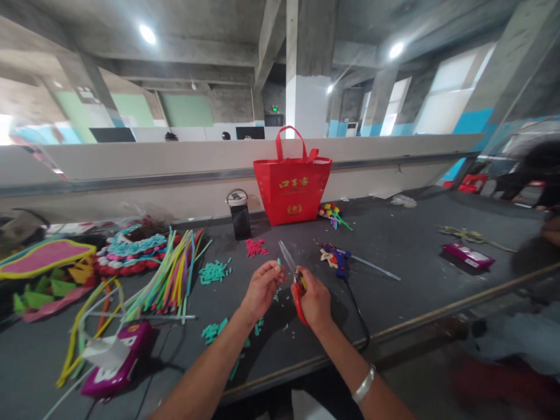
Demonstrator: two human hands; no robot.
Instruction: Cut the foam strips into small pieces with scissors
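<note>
A silver bracelet (364, 384) sits on the right wrist, nearest the camera. The right hand (315, 300) has its grip closed around the red handles of a pair of scissors (297, 291), whose blades point up and away to the left. Just left of it, almost touching, the left hand (262, 289) has its grip pinched shut on a small teal piece (277, 265), held at the fingertips close to the blades.

Below both grips, loose teal scraps (212, 331) lie on the dark table (415, 280). Well to the left of them is a magenta box (118, 359). Left of the left grip is a fan of coloured pipe cleaners (170, 280), with a teal heap (214, 271) between the two.

Beyond the right grip lies a blue glue gun (339, 256). Beyond the left are red scraps (256, 248). Farther still stand a black flask (240, 219) and a red tote bag (292, 186).
</note>
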